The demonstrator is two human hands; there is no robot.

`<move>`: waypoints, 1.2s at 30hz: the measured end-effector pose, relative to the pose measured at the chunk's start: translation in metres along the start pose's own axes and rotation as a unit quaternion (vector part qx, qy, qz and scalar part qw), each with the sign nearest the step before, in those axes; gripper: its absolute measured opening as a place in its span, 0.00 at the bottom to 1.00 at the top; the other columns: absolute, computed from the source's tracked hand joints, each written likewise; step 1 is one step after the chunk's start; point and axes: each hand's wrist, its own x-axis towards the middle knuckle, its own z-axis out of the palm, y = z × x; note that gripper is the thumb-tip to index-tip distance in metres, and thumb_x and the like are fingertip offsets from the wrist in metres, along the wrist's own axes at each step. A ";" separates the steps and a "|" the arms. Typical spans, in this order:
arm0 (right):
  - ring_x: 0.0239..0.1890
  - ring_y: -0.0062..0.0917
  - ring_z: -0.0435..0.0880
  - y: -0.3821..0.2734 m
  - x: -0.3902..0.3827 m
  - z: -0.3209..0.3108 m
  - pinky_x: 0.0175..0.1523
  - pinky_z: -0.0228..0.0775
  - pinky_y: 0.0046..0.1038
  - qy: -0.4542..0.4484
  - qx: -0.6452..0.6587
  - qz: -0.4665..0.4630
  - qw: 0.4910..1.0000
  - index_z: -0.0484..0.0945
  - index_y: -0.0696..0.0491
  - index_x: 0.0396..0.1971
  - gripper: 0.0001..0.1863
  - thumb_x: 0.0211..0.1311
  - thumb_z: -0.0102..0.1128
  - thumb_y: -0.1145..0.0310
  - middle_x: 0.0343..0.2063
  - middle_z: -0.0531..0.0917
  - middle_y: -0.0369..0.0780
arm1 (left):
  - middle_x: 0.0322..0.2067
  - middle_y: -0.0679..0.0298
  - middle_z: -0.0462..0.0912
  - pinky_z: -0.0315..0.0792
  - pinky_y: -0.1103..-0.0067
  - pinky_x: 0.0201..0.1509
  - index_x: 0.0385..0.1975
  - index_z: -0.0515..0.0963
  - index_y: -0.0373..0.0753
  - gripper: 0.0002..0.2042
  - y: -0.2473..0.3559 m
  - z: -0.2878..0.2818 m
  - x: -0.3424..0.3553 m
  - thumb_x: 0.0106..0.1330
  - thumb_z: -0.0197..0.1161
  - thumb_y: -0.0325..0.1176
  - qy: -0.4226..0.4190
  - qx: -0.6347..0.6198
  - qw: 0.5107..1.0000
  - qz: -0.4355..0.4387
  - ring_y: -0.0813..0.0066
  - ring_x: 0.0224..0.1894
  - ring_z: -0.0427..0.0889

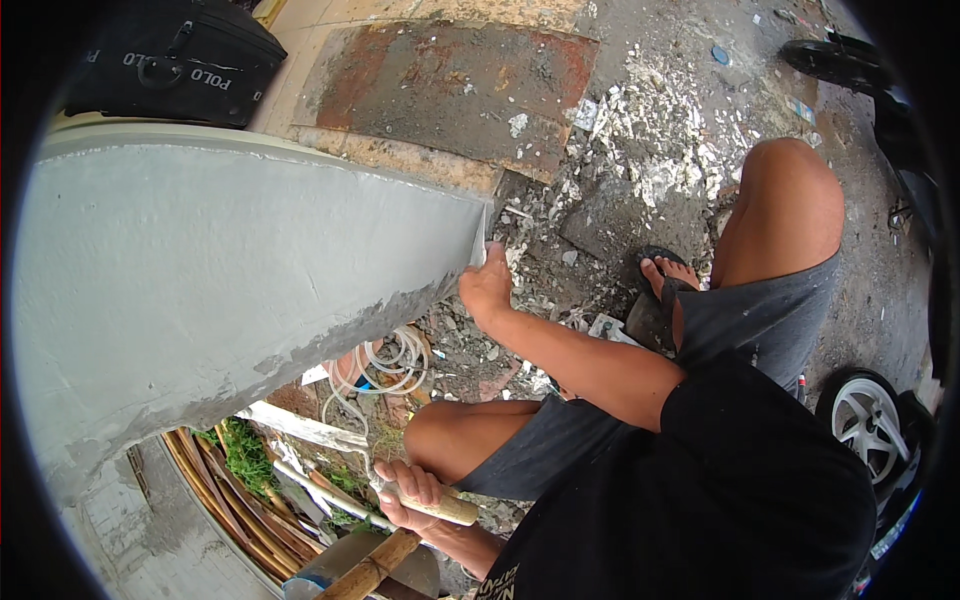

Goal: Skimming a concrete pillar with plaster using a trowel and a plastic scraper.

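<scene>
A trowel (305,427) with a long, white-smeared blade and a pale wooden handle is held low in the view. My left hand (408,495) wraps its fingers around the handle. My right hand (487,287) reaches to the end corner of a low grey plastered wall (230,260), its fingers closed on a thin pale flat piece (479,238) at that corner. What this piece is cannot be made out. The wall's top is smooth and pale grey, with darker, rougher patches along its near edge.
White chips and rubble (660,130) litter the ground beyond the wall's end. A coiled clear hose (400,362) lies below it. A stained board (450,85) and a black bag (180,60) are at the top; a motorbike wheel (868,425) stands at right, bamboo poles (235,500) at lower left.
</scene>
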 end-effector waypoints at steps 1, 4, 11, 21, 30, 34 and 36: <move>0.43 0.44 0.82 0.004 -0.012 -0.002 0.48 0.72 0.39 -0.006 -0.007 -0.032 0.999 0.69 0.62 0.49 0.23 0.49 0.51 0.81 0.38 0.81 0.54 | 0.23 0.62 0.69 0.68 0.80 0.16 0.43 0.62 0.38 0.14 0.000 0.000 0.000 0.67 0.58 0.36 0.000 0.000 1.000 0.001 0.76 0.18 0.69; 0.43 0.43 0.82 0.011 -0.020 -0.017 0.48 0.72 0.38 -0.024 0.023 0.012 0.999 0.69 0.61 0.49 0.22 0.51 0.51 0.80 0.38 0.81 0.53 | 0.23 0.62 0.69 0.68 0.80 0.17 0.43 0.63 0.37 0.14 0.000 0.000 -0.001 0.67 0.58 0.36 0.014 0.002 1.000 0.005 0.75 0.18 0.69; 0.44 0.47 0.80 0.000 0.051 -0.020 0.51 0.70 0.41 0.004 0.108 0.083 0.991 0.70 0.59 0.48 0.19 0.53 0.51 0.78 0.38 0.81 0.53 | 0.23 0.61 0.70 0.68 0.80 0.16 0.43 0.64 0.37 0.14 -0.003 0.003 -0.004 0.67 0.59 0.36 0.013 0.027 0.999 0.011 0.75 0.17 0.68; 0.46 0.47 0.79 0.011 -0.016 -0.034 0.51 0.69 0.40 -0.083 0.083 -0.060 0.991 0.68 0.57 0.48 0.19 0.54 0.51 0.80 0.41 0.79 0.52 | 0.21 0.62 0.68 0.67 0.80 0.14 0.43 0.64 0.37 0.14 -0.002 0.001 -0.011 0.67 0.59 0.37 0.024 0.031 0.999 0.035 0.76 0.16 0.68; 0.46 0.45 0.79 -0.005 0.035 -0.028 0.52 0.69 0.41 -0.004 0.093 -0.015 0.996 0.70 0.56 0.47 0.18 0.53 0.52 0.79 0.41 0.80 0.51 | 0.21 0.62 0.68 0.67 0.80 0.15 0.43 0.64 0.37 0.14 -0.004 0.001 -0.010 0.67 0.59 0.37 0.021 0.034 0.999 0.031 0.76 0.16 0.67; 0.41 0.41 0.81 -0.007 0.014 -0.032 0.48 0.71 0.37 0.024 0.016 -0.129 0.991 0.68 0.57 0.49 0.18 0.57 0.52 0.80 0.37 0.80 0.49 | 0.22 0.62 0.68 0.67 0.81 0.15 0.43 0.64 0.37 0.14 -0.005 0.003 -0.009 0.67 0.59 0.37 0.022 0.026 0.999 0.030 0.76 0.16 0.67; 0.43 0.44 0.81 -0.013 0.000 -0.038 0.48 0.71 0.37 -0.006 0.028 -0.181 0.983 0.68 0.56 0.49 0.19 0.57 0.52 0.81 0.39 0.80 0.49 | 0.22 0.62 0.68 0.67 0.81 0.15 0.43 0.64 0.37 0.14 -0.005 0.002 -0.008 0.67 0.59 0.37 0.012 0.030 0.999 0.032 0.76 0.16 0.67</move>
